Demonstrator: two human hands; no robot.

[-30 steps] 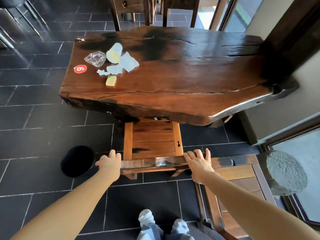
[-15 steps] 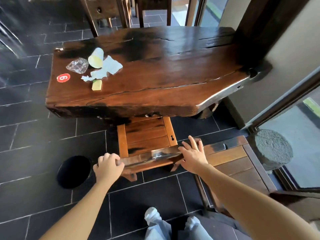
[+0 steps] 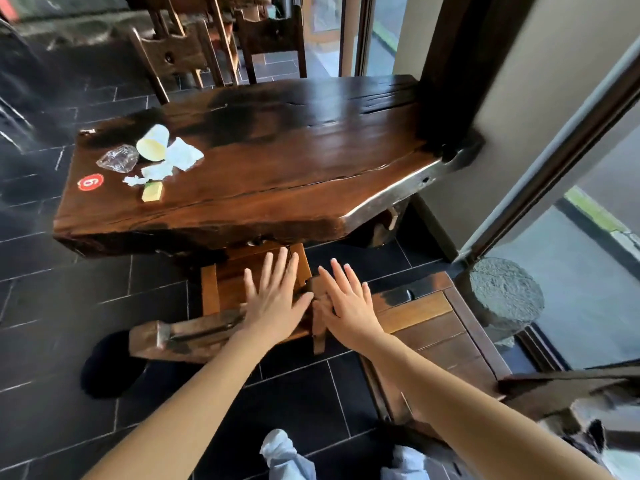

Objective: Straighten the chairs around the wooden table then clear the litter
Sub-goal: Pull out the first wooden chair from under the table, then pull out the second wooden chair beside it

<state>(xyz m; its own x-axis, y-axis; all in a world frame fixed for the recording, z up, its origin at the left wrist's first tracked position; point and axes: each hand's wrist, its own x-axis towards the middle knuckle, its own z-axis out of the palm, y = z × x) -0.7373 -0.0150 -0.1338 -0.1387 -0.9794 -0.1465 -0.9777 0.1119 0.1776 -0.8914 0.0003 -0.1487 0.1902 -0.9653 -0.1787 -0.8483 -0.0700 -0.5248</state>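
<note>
Fingers (image 3: 284, 265) of both hands, left hand (image 3: 273, 303) and right hand (image 3: 349, 306), now spread flat, have released the slatted brown wooden chair (image 3: 221, 306), pushed under the dark wooden worktop (image 3: 277, 157), so litter (image 3: 162, 157) comes next.

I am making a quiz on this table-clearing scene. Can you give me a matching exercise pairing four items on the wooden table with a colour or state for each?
Column 1:
1. paper cup
2. plastic wrapper
3. round sticker
4. small block

Column 2:
A. red, with a white number
B. lying on its side, open mouth toward the camera
C. pale yellow, flat on the table
D. clear and crumpled

Pairs: 1-B, 2-D, 3-A, 4-C
</note>
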